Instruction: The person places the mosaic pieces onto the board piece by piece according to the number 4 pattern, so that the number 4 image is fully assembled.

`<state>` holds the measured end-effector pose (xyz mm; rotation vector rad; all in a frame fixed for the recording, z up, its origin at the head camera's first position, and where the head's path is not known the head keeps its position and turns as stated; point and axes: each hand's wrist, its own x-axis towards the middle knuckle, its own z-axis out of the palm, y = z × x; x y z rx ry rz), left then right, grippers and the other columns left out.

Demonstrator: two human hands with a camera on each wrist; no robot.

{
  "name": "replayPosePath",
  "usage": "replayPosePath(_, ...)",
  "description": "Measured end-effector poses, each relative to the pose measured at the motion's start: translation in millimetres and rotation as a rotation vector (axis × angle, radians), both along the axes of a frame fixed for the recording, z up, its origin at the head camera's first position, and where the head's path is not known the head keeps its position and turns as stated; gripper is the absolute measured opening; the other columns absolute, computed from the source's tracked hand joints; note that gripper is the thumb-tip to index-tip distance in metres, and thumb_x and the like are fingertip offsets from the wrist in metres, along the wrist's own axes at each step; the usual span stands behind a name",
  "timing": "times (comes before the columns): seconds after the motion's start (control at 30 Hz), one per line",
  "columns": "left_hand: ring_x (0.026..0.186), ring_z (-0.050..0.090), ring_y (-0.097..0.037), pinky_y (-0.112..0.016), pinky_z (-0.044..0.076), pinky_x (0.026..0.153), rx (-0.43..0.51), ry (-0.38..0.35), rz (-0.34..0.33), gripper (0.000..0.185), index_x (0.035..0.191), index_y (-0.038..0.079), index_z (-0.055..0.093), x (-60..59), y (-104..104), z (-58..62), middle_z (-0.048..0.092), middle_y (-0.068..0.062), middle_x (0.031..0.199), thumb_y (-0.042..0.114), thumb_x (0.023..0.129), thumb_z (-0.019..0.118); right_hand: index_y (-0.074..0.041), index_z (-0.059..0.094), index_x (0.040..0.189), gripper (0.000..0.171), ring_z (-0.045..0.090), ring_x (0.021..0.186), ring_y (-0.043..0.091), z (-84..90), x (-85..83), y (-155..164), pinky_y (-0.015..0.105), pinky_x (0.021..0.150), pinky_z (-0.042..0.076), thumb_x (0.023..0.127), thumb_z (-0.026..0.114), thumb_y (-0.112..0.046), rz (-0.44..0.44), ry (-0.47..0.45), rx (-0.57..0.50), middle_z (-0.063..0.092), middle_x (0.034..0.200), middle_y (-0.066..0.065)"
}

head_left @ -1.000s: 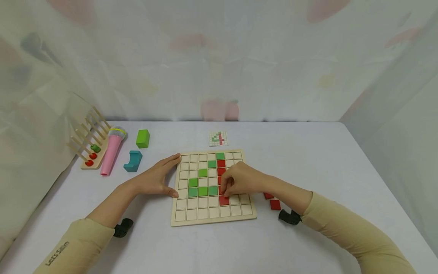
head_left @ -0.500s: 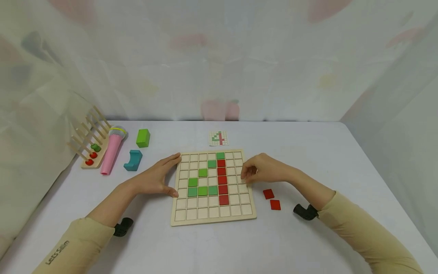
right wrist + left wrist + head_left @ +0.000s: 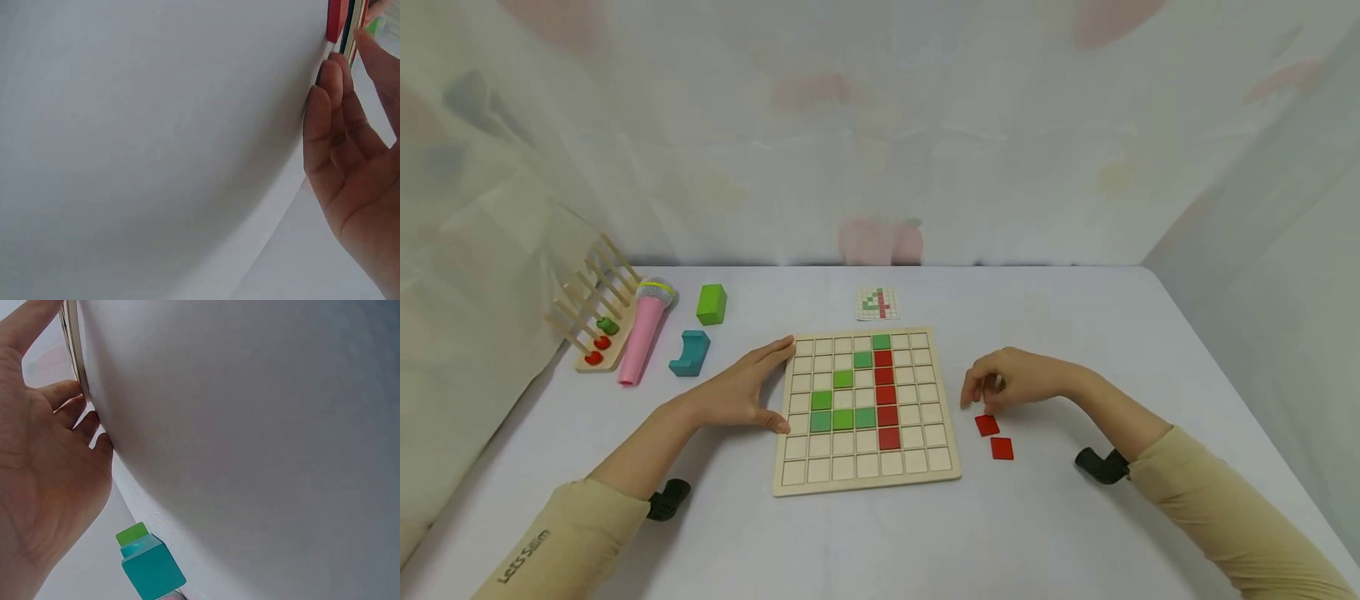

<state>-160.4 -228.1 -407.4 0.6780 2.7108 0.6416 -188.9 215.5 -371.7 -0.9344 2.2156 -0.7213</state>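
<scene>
A wooden grid board (image 3: pixel 917 467) lies on the white table, with green tiles (image 3: pixel 842 418) and a column of red tiles (image 3: pixel 885 396) set in its squares. My left hand (image 3: pixel 767 385) rests open against the board's left edge (image 3: pixel 72 344), fingers straight. My right hand (image 3: pixel 981 393) hovers right of the board, fingers loosely bent and holding nothing, just above the nearer of two loose red tiles (image 3: pixel 987 425) (image 3: pixel 1002 448). In the right wrist view my right hand's fingers (image 3: pixel 340 125) are near a red tile edge (image 3: pixel 337 19).
A small pattern card (image 3: pixel 877 303) lies behind the board. At the far left stand a wooden peg rack (image 3: pixel 597 312), a pink toy microphone (image 3: pixel 643 329), a green block (image 3: pixel 711 303) and a teal block (image 3: pixel 690 352).
My right hand has left the red column on the board and moved right, off the board, to above the loose red tiles. The left hand has stayed put.
</scene>
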Motion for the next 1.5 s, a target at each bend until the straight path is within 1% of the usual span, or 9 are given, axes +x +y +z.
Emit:
replayPosePath(0.07, 0.154, 0.016, -0.040, -0.060, 0.022, 0.122, 0.002, 0.003, -0.001, 0.128, 0.156, 0.002, 0.023, 0.2, -0.2, -0.2, 0.013, -0.014, 0.168, 0.060, 0.061, 0.086, -0.022, 0.074, 0.104, 0.037, 0.061, 0.089, 0.016, -0.7, -0.8, 3.1, 0.024, 0.078, 0.053, 0.082, 0.064, 0.006, 0.008, -0.044, -0.008, 0.069, 0.104, -0.002)
replayPosePath(0.2, 0.154, 0.016, -0.040, -0.060, 0.022, 0.122, 0.005, 0.004, -0.002, 0.128, 0.156, 0.002, 0.023, 0.2, 0.1, -0.9, 0.013, -0.014, 0.168, 0.061, 0.061, 0.085, -0.022, 0.075, 0.107, 0.045, 0.058, 0.092, 0.021, -1.3, -1.9, 5.9, 0.023, 0.075, 0.051, 0.077, 0.066, 0.011, 0.035, -0.112, -0.022, 0.065, 0.107, 0.003)
replayPosePath(0.37, 0.154, 0.016, -0.040, -0.060, 0.022, 0.122, 0.006, 0.002, -0.001, 0.129, 0.156, 0.002, 0.023, 0.8, 0.8, -0.1, 0.013, -0.014, 0.168, 0.061, 0.061, 0.086, -0.022, 0.076, 0.108, 0.051, 0.054, 0.095, 0.024, -2.9, -3.0, 6.1, 0.021, 0.076, 0.048, 0.073, 0.066, 0.013, 0.102, -0.141, -0.032, 0.062, 0.109, 0.005)
replayPosePath(0.5, 0.153, 0.017, -0.041, -0.060, 0.023, 0.122, 0.008, 0.009, -0.003, 0.128, 0.156, 0.001, 0.023, 1.2, 0.8, 1.4, 0.014, -0.015, 0.167, 0.060, 0.061, 0.086, -0.022, 0.077, 0.107, 0.050, 0.052, 0.099, 0.024, -3.5, -2.3, 6.3, 0.022, 0.078, 0.047, 0.072, 0.068, 0.013, 0.121, -0.156, -0.034, 0.059, 0.109, 0.006)
replayPosePath(0.67, 0.152, 0.017, -0.043, -0.062, 0.023, 0.121, 0.013, 0.021, -0.010, 0.126, 0.156, 0.000, 0.023, 1.5, 0.7, 2.6, 0.015, -0.017, 0.167, 0.059, 0.063, 0.085, -0.023, 0.078, 0.104, 0.046, 0.050, 0.100, 0.022, -3.7, -0.8, 6.3, 0.023, 0.079, 0.047, 0.073, 0.072, 0.010, 0.124, -0.146, -0.030, 0.056, 0.107, 0.005)
replayPosePath(1.1, 0.152, 0.018, -0.043, -0.062, 0.023, 0.120, 0.008, 0.021, -0.009, 0.127, 0.155, -0.001, 0.024, 1.6, -0.1, 2.2, 0.015, -0.018, 0.167, 0.061, 0.063, 0.085, -0.028, 0.078, 0.093, 0.037, 0.051, 0.093, 0.018, -4.3, 1.4, 3.0, 0.021, 0.076, 0.046, 0.075, 0.077, 0.004, 0.115, -0.061, 0.016, 0.054, 0.101, -0.001)
replayPosePath(1.37, 0.152, 0.017, -0.043, -0.062, 0.023, 0.120, 0.013, 0.023, -0.010, 0.127, 0.156, 0.000, 0.023, 1.9, -0.3, 2.2, 0.015, -0.017, 0.167, 0.059, 0.062, 0.086, -0.028, 0.076, 0.094, 0.031, 0.053, 0.090, 0.016, -6.1, 1.6, 3.1, 0.021, 0.077, 0.047, 0.076, 0.080, -0.002, 0.096, -0.036, 0.014, 0.058, 0.101, -0.002)
replayPosePath(1.5, 0.152, 0.017, -0.043, -0.062, 0.023, 0.120, 0.005, 0.024, -0.013, 0.126, 0.156, 0.000, 0.023, 1.6, -0.8, 2.0, 0.014, -0.017, 0.167, 0.060, 0.063, 0.085, -0.024, 0.071, 0.095, 0.026, 0.054, 0.089, 0.015, -5.9, 2.7, 2.1, 0.022, 0.077, 0.049, 0.079, 0.079, -0.006, 0.083, -0.012, 0.016, 0.061, 0.100, -0.004)
